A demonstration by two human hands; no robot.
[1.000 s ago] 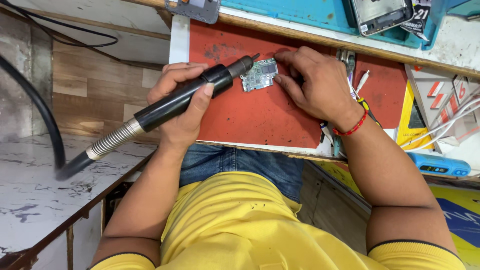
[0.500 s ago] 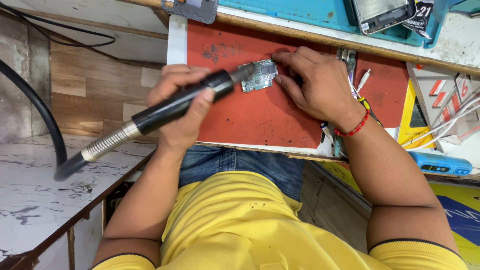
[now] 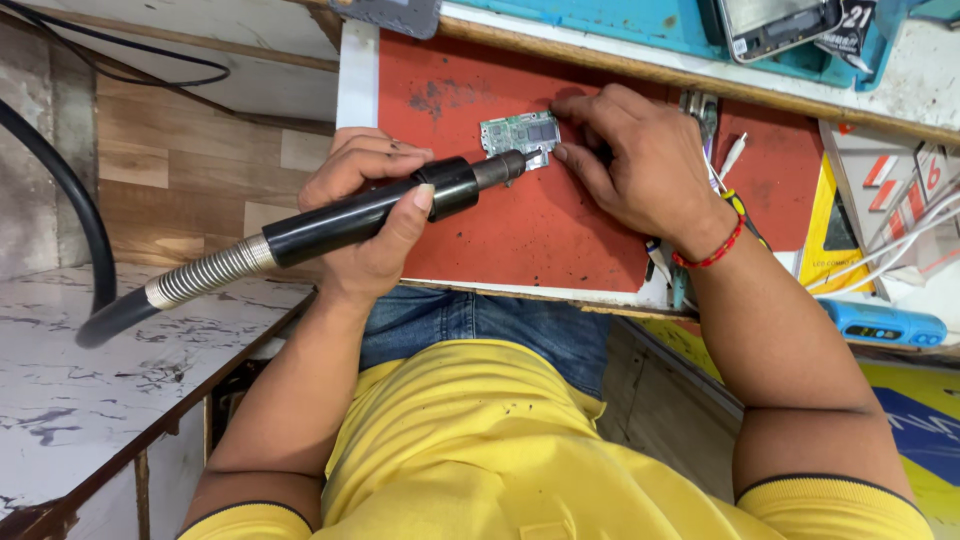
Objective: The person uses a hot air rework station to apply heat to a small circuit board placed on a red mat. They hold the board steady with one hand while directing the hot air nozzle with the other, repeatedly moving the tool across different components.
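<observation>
Your left hand had a full grip round the black hot-air handpiece. Its nozzle sat right over the small circuit board. Your right hand pinned that board to the red mat, fingertips pressing, nothing gripped.

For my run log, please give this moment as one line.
left hand: grips black hot-air handpiece | nozzle: at small green circuit board | right hand: steadies board | surface: red mat

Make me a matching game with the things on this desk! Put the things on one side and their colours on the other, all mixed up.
Things:
1. mat under the small circuit board
2. handle of the tool in the left hand
3. shirt
4. gadget near the right elbow

Colours:
A. yellow
B. blue
C. red
D. black

Pairs: 1-C, 2-D, 3-A, 4-B
</observation>
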